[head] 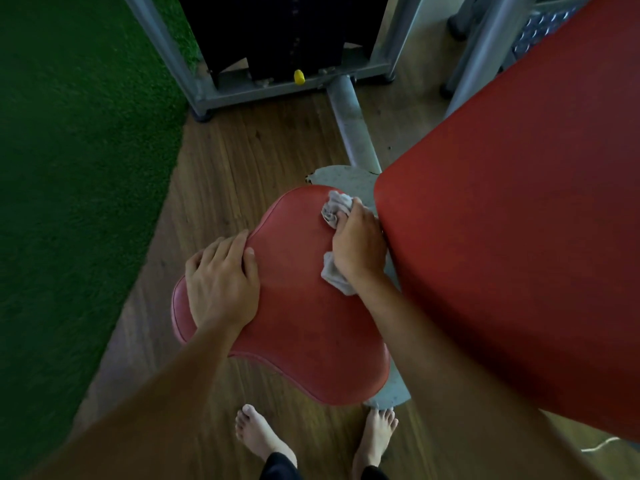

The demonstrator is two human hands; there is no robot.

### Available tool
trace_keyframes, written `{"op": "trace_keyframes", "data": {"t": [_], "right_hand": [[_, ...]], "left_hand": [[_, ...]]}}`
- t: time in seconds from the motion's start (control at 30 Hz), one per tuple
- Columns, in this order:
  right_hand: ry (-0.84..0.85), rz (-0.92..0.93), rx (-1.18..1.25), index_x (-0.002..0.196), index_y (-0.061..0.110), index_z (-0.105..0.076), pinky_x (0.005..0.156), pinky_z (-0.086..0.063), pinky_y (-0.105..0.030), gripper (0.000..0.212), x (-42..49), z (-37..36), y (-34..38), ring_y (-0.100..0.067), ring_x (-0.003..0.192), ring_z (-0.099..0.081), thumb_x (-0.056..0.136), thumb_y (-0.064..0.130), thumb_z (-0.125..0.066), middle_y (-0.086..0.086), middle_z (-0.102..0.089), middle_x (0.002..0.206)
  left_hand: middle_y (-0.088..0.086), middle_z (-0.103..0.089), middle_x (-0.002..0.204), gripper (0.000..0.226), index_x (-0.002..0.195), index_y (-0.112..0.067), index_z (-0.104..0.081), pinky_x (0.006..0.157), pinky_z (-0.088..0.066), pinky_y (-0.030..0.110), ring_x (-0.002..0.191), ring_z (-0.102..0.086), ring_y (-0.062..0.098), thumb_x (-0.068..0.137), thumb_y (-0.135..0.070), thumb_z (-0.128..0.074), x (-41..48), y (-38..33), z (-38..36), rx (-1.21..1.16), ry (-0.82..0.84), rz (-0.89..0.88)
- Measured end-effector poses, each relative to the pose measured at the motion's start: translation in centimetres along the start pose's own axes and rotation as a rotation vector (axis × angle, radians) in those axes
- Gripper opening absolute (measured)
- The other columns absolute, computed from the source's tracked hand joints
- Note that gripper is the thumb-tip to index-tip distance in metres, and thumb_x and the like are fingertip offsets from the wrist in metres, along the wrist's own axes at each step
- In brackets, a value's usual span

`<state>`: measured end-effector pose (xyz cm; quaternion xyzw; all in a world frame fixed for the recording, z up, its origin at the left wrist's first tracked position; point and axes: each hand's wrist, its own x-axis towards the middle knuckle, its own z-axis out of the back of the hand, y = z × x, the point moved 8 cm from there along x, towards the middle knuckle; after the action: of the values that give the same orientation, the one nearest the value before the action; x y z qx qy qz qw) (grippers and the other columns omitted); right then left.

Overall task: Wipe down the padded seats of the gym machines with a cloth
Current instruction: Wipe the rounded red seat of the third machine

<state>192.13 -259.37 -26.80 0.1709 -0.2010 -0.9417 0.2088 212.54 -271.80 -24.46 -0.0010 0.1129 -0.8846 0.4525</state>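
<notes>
pressing grey cloth [334, 268] onto red seat [298, 320], right hand [358, 245] gripping it, left hand [221, 282] open flat on the seat edge

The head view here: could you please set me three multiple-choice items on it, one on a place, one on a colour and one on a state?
1. Where is the cloth?
A. on the wooden floor
B. under the right hand on the red seat
C. on the green turf

2. What colour is the knob at the machine's base?
A. yellow
B. blue
C. white

3. What is the left hand doing?
A. holding the cloth
B. hanging free in the air
C. resting flat on the seat's edge

Answers: 1 B, the grey cloth shows around that hand's fingers. 2 A, it shows yellow against the grey frame. 3 C, its palm lies on the pad, holding nothing.
</notes>
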Motion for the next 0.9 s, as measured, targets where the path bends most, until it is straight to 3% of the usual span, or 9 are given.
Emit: {"op": "trace_keyframes", "data": {"t": [0.23, 0.37, 0.5, 0.67, 0.9], "right_hand": [[0.032, 0.021, 0.046, 0.151, 0.008, -0.038, 0.105, -0.039, -0.032, 0.051, -5.0, 0.2, -2.7, -0.025, 0.132, -0.050, 0.106, 0.032, -0.042, -0.011, -0.053, 0.143], [-0.029, -0.009, -0.046, 0.151, 0.006, -0.036, 0.106, -0.041, -0.037, 0.055, -4.3, -0.1, -2.0, -0.027, 0.133, -0.050, 0.104, 0.035, -0.042, -0.012, -0.051, 0.145], [-0.090, 0.060, 0.037, 0.150, 0.003, -0.039, 0.111, -0.040, -0.036, 0.055, -7.9, 0.4, -3.1, -0.028, 0.134, -0.049, 0.103, 0.031, -0.050, -0.015, -0.051, 0.147], [0.025, -0.110, 0.238, 0.154, 0.014, -0.036, 0.114, -0.035, -0.033, 0.053, -12.6, 0.7, -7.1, -0.022, 0.140, -0.042, 0.105, 0.033, -0.046, -0.007, -0.048, 0.151], [-0.037, -0.160, 0.220, 0.144, 0.018, -0.051, 0.097, -0.046, -0.038, 0.042, -6.9, 0.1, -5.7, -0.028, 0.122, -0.059, 0.104, 0.031, -0.043, -0.007, -0.063, 0.134]], "left_hand": [[-0.001, -0.066, 0.132, 0.043, 0.138, -0.021, -0.057, 0.108, -0.035, 0.044, 0.128, -0.055, 0.021, 0.106, -0.035, -0.033, -0.1, 0.1, 0.0, 0.006, -0.001, -0.005], [-0.002, -0.064, 0.135, 0.041, 0.139, -0.022, -0.056, 0.109, -0.035, 0.043, 0.130, -0.054, 0.020, 0.106, -0.036, -0.037, -0.2, 0.0, 0.3, -0.012, -0.007, -0.010], [-0.006, -0.062, 0.137, 0.040, 0.140, -0.027, -0.054, 0.106, -0.034, 0.040, 0.128, -0.054, 0.018, 0.105, -0.040, -0.039, -0.4, -0.3, 0.7, -0.049, -0.028, -0.035], [-0.002, -0.064, 0.134, 0.041, 0.140, -0.025, -0.055, 0.104, -0.034, 0.042, 0.125, -0.057, 0.020, 0.106, -0.039, -0.038, -0.4, -0.4, 0.7, -0.057, -0.026, -0.027], [-0.002, -0.064, 0.135, 0.042, 0.140, -0.026, -0.055, 0.106, -0.034, 0.043, 0.124, -0.057, 0.020, 0.105, -0.040, -0.037, -0.5, -0.3, 0.6, -0.054, -0.045, -0.036]]}}
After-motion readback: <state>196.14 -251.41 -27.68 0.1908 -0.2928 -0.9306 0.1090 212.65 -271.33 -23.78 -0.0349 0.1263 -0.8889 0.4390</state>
